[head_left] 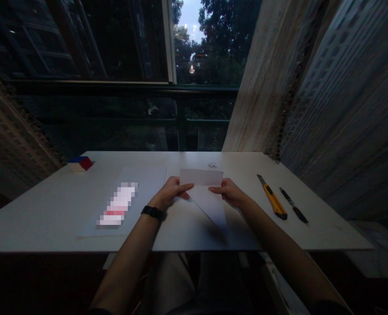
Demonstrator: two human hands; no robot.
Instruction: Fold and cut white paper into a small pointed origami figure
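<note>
Seated at a white desk (49, 210), a person reaches forward with both bare forearms, a dark wristband (152, 212) on the left wrist. The left hand (170, 190) and right hand (229, 192) each pinch one side of a folded paper (210, 203) between thumb and fingers. They hold it just above the middle of the desk, near its front half. Gripping it from both sides appears to keep the thin, limp sheet taut and its creases readable. Its upper part stands as a straight-edged band, while the lower part tapers to a sharp point aimed back at the person.

A larger flat sheet (148, 179) lies just left of the left hand, matte and pale like the desk. To the right, a yellow-and-black utility knife (272, 199) and a slim black pen (294, 205) rest side by side at a slant. They are well apart from the paper yet seemingly within the right hand's reach. A small red-and-blue block (80, 163) sits at the far left corner.

Beyond, a dark railing (131, 89) crosses a window (115, 43) onto dusk-lit trees, flanked at right by a coarse, ribbed curtain (312, 87).
</note>
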